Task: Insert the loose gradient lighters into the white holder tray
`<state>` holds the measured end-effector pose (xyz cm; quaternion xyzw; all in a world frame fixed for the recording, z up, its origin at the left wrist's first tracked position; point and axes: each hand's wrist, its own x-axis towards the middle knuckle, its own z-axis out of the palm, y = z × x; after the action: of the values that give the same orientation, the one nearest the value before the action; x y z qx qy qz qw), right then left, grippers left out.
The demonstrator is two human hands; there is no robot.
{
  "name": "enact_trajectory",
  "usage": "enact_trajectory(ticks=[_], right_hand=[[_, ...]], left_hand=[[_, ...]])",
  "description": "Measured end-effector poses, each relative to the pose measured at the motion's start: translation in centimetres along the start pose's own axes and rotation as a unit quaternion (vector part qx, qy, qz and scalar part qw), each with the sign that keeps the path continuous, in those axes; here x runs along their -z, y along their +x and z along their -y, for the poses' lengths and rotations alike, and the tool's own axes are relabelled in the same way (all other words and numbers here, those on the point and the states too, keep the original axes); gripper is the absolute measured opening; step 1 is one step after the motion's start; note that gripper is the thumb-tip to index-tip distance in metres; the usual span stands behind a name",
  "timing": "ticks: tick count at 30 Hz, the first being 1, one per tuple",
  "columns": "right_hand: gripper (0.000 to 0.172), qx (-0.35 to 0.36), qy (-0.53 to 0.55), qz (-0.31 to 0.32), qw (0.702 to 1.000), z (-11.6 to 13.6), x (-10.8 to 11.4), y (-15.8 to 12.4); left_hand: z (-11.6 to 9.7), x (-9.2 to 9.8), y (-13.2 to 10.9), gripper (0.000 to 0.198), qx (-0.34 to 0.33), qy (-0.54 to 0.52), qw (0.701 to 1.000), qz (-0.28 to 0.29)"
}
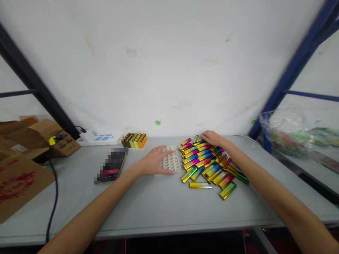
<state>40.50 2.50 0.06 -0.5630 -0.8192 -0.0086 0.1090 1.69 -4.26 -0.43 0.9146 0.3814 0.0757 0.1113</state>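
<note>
My left hand [152,162] lies flat and open on the grey table [159,201], its fingers resting on the left edge of a white tray [172,160] full of round empty cells. My right hand [213,138] reaches over the far end of a pile of shiny rainbow-coloured lighters [206,164] just right of the tray. Its fingers lie spread on top of the lighters, holding none that I can see. One gold lighter [200,185] lies apart at the pile's near side.
A small tray of yellow and green lighters [134,140] stands at the back. A phone [111,170] lies left of my left hand. Cardboard boxes [21,155], a power strip [96,138] and a black cable [54,197] fill the left. A plastic bag [299,137] sits at the right.
</note>
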Motion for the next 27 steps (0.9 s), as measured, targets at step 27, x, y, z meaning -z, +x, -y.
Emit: enact_trajectory(ticks=[27], right_hand=[[0.034,-0.069,0.062,0.035,0.995,-4.3,4.2,-9.6]], left_hand=[[-0.3,0.8,-0.1,0.101,0.004,0.003,1.000,0.014]])
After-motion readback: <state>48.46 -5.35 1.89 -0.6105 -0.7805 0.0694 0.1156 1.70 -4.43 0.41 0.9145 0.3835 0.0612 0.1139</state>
